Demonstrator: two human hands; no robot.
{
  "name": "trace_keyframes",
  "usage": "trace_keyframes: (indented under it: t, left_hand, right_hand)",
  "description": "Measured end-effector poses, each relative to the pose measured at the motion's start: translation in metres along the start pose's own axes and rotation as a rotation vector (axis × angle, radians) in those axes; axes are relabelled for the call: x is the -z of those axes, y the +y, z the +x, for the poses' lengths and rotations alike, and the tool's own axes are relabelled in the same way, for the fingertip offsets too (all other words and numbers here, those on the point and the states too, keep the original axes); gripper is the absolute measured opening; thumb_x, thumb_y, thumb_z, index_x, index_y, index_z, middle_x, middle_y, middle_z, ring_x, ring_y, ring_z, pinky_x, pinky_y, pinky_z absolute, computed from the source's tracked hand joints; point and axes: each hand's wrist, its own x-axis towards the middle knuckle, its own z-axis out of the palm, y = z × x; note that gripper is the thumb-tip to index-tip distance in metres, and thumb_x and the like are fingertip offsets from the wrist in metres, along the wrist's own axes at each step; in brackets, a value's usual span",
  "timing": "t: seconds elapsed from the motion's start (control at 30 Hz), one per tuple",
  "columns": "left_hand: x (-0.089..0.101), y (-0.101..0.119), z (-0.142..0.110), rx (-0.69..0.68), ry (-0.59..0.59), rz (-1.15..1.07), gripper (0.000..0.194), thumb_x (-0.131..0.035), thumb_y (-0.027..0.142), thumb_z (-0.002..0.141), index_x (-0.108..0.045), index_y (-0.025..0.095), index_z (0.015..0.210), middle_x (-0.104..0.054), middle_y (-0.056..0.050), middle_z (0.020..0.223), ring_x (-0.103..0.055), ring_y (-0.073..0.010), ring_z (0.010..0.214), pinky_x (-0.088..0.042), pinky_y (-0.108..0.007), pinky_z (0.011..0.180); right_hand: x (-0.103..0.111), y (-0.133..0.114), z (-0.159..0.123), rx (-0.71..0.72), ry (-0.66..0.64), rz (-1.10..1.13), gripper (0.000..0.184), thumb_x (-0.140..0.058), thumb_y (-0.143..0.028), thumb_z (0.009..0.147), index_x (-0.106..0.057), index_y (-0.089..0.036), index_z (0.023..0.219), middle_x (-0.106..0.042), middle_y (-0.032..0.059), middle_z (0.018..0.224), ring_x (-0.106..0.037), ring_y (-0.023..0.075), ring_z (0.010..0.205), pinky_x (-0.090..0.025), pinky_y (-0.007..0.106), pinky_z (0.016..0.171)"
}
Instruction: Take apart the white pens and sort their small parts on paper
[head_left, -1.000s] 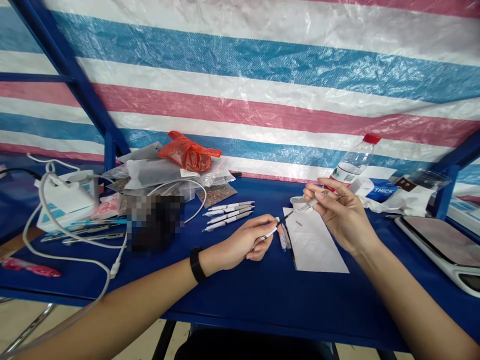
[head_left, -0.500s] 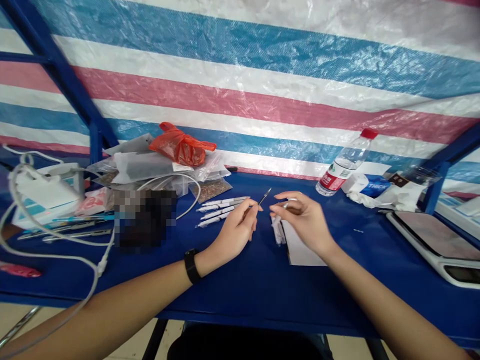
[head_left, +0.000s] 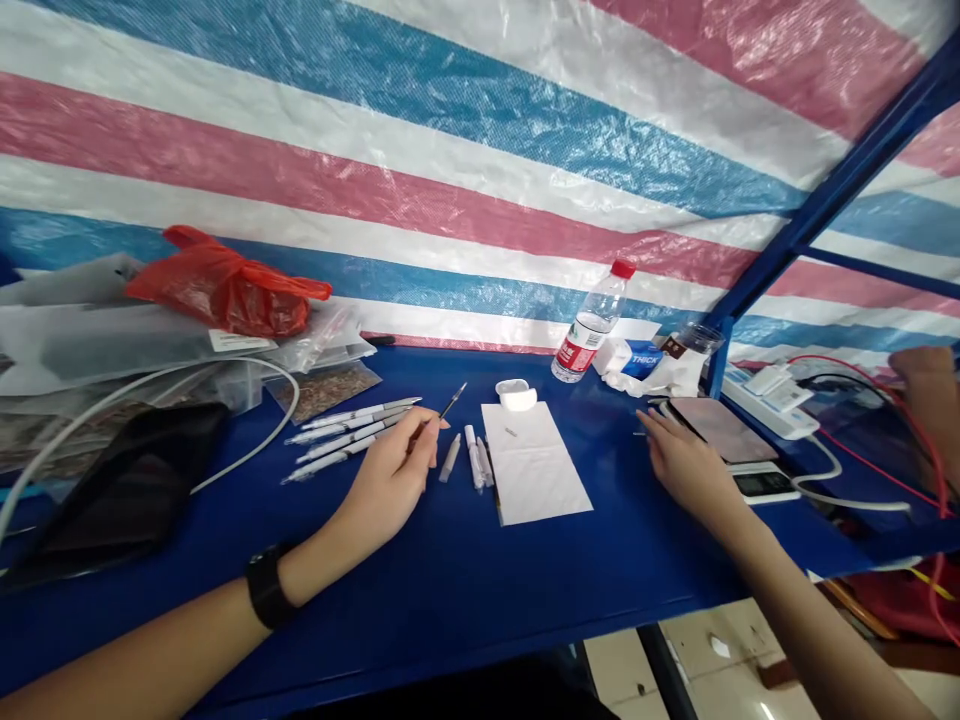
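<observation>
My left hand (head_left: 390,475) rests on the blue table and pinches a slim pointed tool (head_left: 448,408) with a dark tip, its handle hidden by my fingers. Just left of that hand lie several white pens (head_left: 352,433) side by side. A white paper sheet (head_left: 532,462) lies between my hands, with a tiny grey piece (head_left: 510,432) on it and a small white lidded case (head_left: 516,395) at its far edge. Loose white pen parts (head_left: 474,458) lie along its left side. My right hand (head_left: 686,465) has its fingers apart, holds nothing visible and is nearest a digital scale (head_left: 724,430).
A water bottle (head_left: 589,335) and crumpled tissue (head_left: 645,375) stand behind the paper. At left lie a red plastic bag (head_left: 229,297), clear packets and a black tablet (head_left: 127,490). A white cable crosses there. Another person's hand (head_left: 926,375) shows at far right, above a power strip (head_left: 772,393).
The view has swung left and tilted. My right hand has moved right, away from the paper, to the scale. My left hand still holds the pointed tool beside the pens.
</observation>
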Motion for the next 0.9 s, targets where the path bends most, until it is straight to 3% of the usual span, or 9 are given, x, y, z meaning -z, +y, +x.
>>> trace_keyframes:
  t: [0.13,0.33,0.4,0.5,0.57,0.67,0.8,0.9]
  left_hand:
    - [0.001,-0.004,0.0,-0.009,-0.017,-0.033,0.032,-0.038,0.046,0.097,-0.057,0.02,0.096,-0.049,0.005,0.066,-0.048,-0.0132,0.047,-0.039,-0.028,0.051]
    - [0.002,-0.006,-0.001,-0.049,-0.028,-0.004,0.03,-0.038,0.043,0.099,-0.057,0.02,0.094,-0.05,0.004,0.066,-0.047,-0.0132,0.05,-0.04,-0.029,0.055]
    - [0.002,-0.005,-0.002,-0.04,-0.034,0.002,0.03,-0.037,0.043,0.099,-0.057,0.02,0.095,-0.05,0.004,0.067,-0.048,-0.0132,0.051,-0.039,-0.029,0.055]
    - [0.002,-0.005,-0.002,-0.027,-0.043,-0.013,0.031,-0.038,0.045,0.099,-0.056,0.021,0.094,-0.049,0.005,0.067,-0.048,-0.0128,0.05,-0.039,-0.028,0.053]
    - [0.002,-0.006,-0.002,-0.021,-0.041,-0.044,0.031,-0.038,0.046,0.099,-0.055,0.021,0.093,-0.049,0.005,0.067,-0.049,-0.012,0.049,-0.039,-0.027,0.053]
    - [0.003,-0.007,-0.002,-0.016,-0.035,-0.092,0.03,-0.039,0.046,0.098,-0.054,0.021,0.095,-0.05,0.006,0.068,-0.052,-0.0113,0.048,-0.041,-0.026,0.052]
    - [0.003,-0.005,-0.002,-0.019,-0.041,-0.121,0.029,-0.039,0.046,0.097,-0.054,0.021,0.095,-0.052,0.006,0.067,-0.055,-0.0113,0.048,-0.041,-0.026,0.052]
    - [0.003,-0.003,-0.002,-0.023,-0.044,-0.131,0.027,-0.042,0.045,0.097,-0.053,0.021,0.093,-0.055,0.005,0.068,-0.057,-0.011,0.049,-0.042,-0.025,0.053]
  right_hand:
    - [-0.016,0.004,-0.002,0.151,-0.041,-0.103,0.039,-0.047,-0.007,0.091,-0.08,-0.01,0.112,-0.079,0.0193,0.111,-0.079,0.0331,0.09,-0.065,0.041,0.078]
    - [-0.003,-0.008,0.01,0.16,-0.092,-0.146,0.03,-0.053,-0.004,0.088,-0.081,-0.013,0.09,-0.081,0.0181,0.093,-0.078,0.0321,0.074,-0.06,0.037,0.058]
    - [0.004,-0.022,0.016,0.117,-0.068,-0.029,0.023,-0.059,-0.009,0.087,-0.081,-0.014,0.085,-0.08,0.0155,0.086,-0.078,0.0323,0.074,-0.059,0.036,0.058]
    - [0.015,-0.055,0.029,0.084,-0.05,0.359,0.015,-0.067,-0.015,0.083,-0.08,-0.018,0.091,-0.081,0.0064,0.081,-0.077,0.0253,0.07,-0.06,0.031,0.063]
    - [0.02,-0.081,0.039,0.153,-0.072,0.541,0.015,-0.068,-0.016,0.083,-0.08,-0.02,0.091,-0.081,0.004,0.085,-0.076,0.0218,0.071,-0.059,0.029,0.067]
    - [0.024,-0.113,0.051,0.275,-0.158,0.588,0.015,-0.067,-0.013,0.082,-0.079,-0.021,0.084,-0.079,0.0033,0.084,-0.073,0.0203,0.07,-0.054,0.028,0.063]
    - [0.024,-0.124,0.061,0.293,-0.253,0.612,0.01,-0.069,-0.019,0.083,-0.078,-0.021,0.082,-0.078,0.0038,0.082,-0.07,0.0195,0.065,-0.049,0.029,0.059]
    - [0.032,-0.121,0.068,0.259,-0.212,0.703,0.014,-0.065,-0.027,0.085,-0.077,-0.022,0.079,-0.078,0.0047,0.083,-0.069,0.0197,0.064,-0.048,0.031,0.06]
